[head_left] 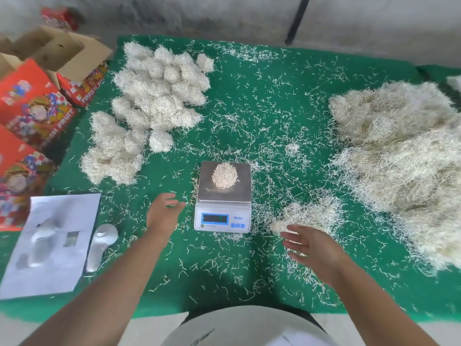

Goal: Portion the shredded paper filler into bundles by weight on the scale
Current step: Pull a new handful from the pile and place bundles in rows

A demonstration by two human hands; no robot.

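Observation:
A small digital scale (223, 218) stands on the green mat, and one round bundle of shredded paper (224, 175) sits on its steel plate. My left hand (163, 211) hovers just left of the scale, fingers relaxed and holding nothing. My right hand (308, 242) is spread, empty, over the near edge of a small loose clump of filler (308, 216) right of the scale. A big loose heap of shredded paper (404, 161) fills the right side. Several finished bundles (159, 88) are piled at the back left.
Loose paper strands litter the green mat (249, 258). Red printed cartons (32, 106) and open cardboard boxes stand off the left edge. A white sheet (52, 243) and a silvery object (101, 245) lie at the near left. A grey wall runs behind.

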